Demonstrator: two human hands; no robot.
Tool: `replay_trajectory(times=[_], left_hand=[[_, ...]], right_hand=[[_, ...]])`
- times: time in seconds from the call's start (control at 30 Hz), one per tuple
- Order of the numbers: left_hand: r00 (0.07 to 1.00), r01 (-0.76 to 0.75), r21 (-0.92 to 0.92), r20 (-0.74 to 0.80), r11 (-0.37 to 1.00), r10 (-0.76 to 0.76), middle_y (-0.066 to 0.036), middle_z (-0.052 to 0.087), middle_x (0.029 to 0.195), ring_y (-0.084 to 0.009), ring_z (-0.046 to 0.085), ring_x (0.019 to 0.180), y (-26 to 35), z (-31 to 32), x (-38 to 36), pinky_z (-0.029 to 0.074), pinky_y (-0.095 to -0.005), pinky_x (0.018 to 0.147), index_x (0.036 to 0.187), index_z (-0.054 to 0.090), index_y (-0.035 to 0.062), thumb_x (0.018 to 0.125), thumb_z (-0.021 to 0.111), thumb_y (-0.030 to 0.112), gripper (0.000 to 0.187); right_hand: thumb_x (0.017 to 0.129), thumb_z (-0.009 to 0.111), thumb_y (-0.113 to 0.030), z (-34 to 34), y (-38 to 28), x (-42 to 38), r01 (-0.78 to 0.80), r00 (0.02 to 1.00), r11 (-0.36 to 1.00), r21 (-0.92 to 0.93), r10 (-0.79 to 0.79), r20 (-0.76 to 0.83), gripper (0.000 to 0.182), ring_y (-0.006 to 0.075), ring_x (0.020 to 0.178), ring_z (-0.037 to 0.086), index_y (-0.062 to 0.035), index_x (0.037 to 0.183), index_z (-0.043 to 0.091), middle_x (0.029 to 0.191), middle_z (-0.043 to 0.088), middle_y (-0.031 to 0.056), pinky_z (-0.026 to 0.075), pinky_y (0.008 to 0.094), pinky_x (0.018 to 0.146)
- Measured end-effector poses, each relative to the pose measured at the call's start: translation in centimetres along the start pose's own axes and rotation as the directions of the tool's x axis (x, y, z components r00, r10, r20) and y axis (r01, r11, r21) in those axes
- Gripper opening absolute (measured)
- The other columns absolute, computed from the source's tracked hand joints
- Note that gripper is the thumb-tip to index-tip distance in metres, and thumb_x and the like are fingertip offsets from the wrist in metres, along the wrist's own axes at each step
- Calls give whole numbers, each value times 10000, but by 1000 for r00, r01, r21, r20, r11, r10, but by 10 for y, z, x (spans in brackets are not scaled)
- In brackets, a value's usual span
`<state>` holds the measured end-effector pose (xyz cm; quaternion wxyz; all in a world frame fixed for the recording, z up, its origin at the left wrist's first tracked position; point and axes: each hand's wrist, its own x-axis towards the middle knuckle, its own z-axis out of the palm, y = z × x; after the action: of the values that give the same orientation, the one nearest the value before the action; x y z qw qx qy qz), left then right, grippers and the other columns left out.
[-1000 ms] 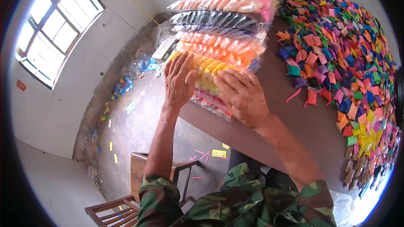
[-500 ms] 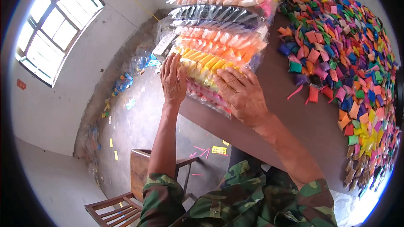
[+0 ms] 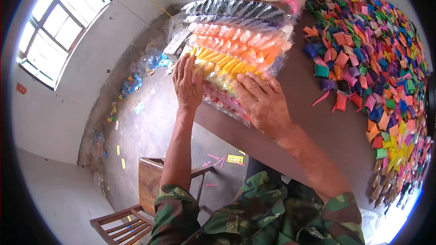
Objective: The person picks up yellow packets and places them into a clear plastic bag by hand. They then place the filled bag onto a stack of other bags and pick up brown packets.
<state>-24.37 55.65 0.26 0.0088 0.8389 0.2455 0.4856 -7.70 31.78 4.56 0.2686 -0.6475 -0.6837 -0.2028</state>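
Left hand [image 3: 187, 86] and right hand [image 3: 263, 102], both spread flat, press the nearest packs [image 3: 227, 70] at the bench [image 3: 295, 122] edge

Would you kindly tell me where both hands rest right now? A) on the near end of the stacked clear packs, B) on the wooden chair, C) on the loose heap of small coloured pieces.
A: the left hand and right hand lie flat on the stacked clear packs at the table edge.
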Motion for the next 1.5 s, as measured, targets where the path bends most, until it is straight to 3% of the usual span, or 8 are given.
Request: replay_trajectory(times=[0.37,0.57,0.73,0.87,1.0,1.2,1.37,1.5], left_hand=[[995,-96,143,31,985,92,-183,584,1587,-367,520,1484,19,-35,23,330,-510,1250,1531,616,93,1091,605,299,486],[932,-268,10,257,963,257,-172,577,1594,-378,503,1499,75,-41,29,328,-540,1257,1509,635,89,1004,709,285,547],[927,-267,42,282,963,245,-189,555,1618,-375,504,1514,77,-39,19,349,-523,1254,1511,619,48,1046,640,232,501],[975,-180,9,132,984,178,-249,530,1616,-420,510,1482,85,-43,18,374,-515,1240,1516,596,28,1018,695,206,537],[985,171,-47,-17,984,-172,-255,558,1576,-421,528,1462,81,-45,-22,427,-501,1203,1512,569,-27,1118,595,208,459],[911,407,-77,109,910,-398,-281,600,1500,-419,590,1380,100,-42,-129,463,-479,1162,1456,577,-70,1138,557,173,400],[928,239,8,292,971,-231,-277,617,1485,-444,590,1377,157,-36,-180,460,-506,1168,1421,621,-53,1091,622,142,383],[886,230,-13,416,973,-204,-256,615,1507,-432,569,1405,205,-22,-186,436,-520,1190,1412,647,-21,1066,678,210,418]], right_hand=[[945,766,-198,-9,-5,0,-63,986,990,124,81,-145,524,321,1433,575,-70,1444,664,1510,620,157,419,528,1215],[907,817,-155,-21,-6,-15,-72,966,983,169,111,-235,521,334,1405,590,-76,1403,677,1479,623,155,440,513,1191],[882,817,-102,-49,10,-71,-185,961,968,167,214,-176,506,359,1330,632,-68,1371,689,1456,628,159,491,501,1131],[857,824,-75,-76,21,-144,-373,912,913,167,394,-117,469,387,1262,662,-46,1313,720,1439,642,170,540,495,1059],[871,815,-66,-111,25,-226,-557,820,819,140,569,-66,389,403,1229,676,-20,1251,746,1414,663,180,555,490,1034],[948,742,-64,-155,9,-348,-772,634,635,20,772,-46,302,391,1255,670,21,1239,743,1385,687,179,540,491,1061],[959,720,-44,-169,-9,-387,-810,586,582,-76,796,-149,289,384,1255,655,29,1238,741,1358,701,166,499,505,1103],[960,727,-54,-162,-7,-390,-813,582,574,-95,793,-182,278,363,1228,665,21,1228,744,1352,703,147,484,500,1102]])
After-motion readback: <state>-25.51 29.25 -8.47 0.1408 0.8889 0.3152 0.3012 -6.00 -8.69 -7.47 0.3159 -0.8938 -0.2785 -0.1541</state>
